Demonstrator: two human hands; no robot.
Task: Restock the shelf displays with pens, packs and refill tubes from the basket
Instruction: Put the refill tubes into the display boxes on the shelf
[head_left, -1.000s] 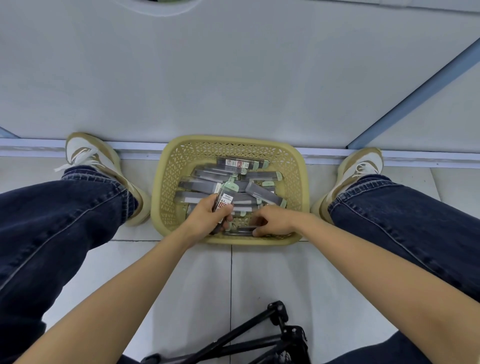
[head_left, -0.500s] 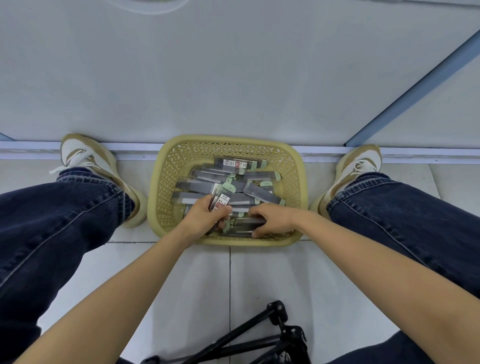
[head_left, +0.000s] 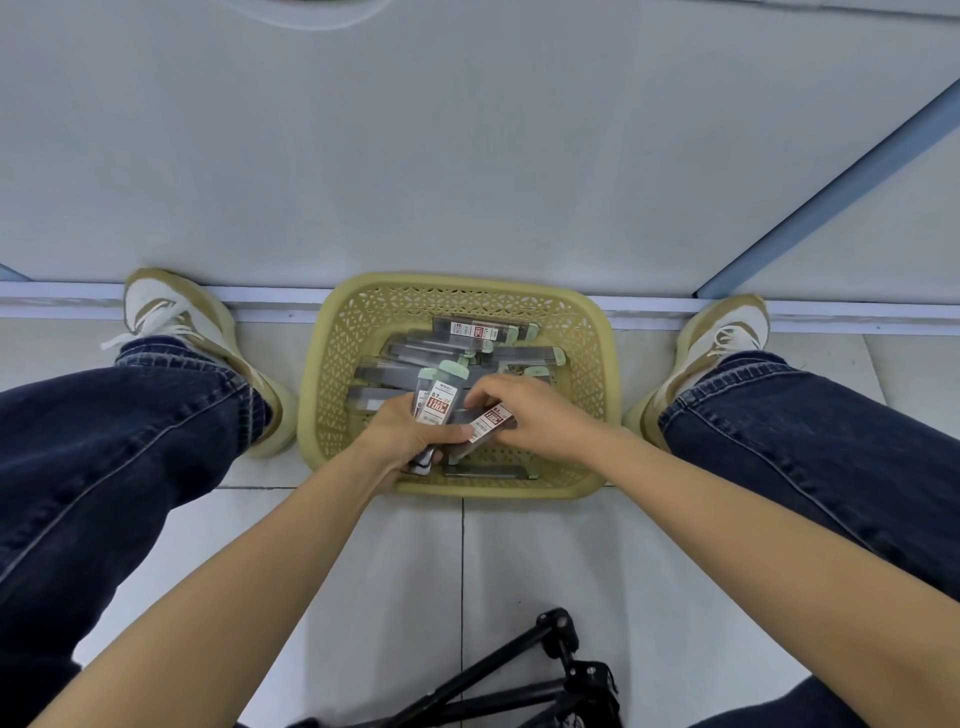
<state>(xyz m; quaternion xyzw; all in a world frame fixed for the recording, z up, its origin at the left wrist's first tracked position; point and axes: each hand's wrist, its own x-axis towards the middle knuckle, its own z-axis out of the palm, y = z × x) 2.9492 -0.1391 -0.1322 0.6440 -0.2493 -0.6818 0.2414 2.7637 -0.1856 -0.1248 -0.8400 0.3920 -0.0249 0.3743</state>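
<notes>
Gathering clear plastic refill tubes with pale green caps (head_left: 439, 401) from the yellow perforated plastic basket (head_left: 332, 364) on the tiled floor (head_left: 519, 561).

Clutched as a small upright bundle in the curled left hand (head_left: 406, 432); pinched singly, label up, a further tube (head_left: 493, 419) in the right hand (head_left: 524, 410), just beside the bundle; heaped loose across the basket bottom, the remaining tubes (head_left: 483, 330). Judged light, rigid and smooth, prone to slipping from a bundle; best gripped across the mid-body, not the caps. Flanking the basket, tan-and-white sneakers (head_left: 171, 317); behind, a white shelf base panel (head_left: 467, 156); near the knees, a black tripod (head_left: 558, 631), probably an obstacle on rising.
</notes>
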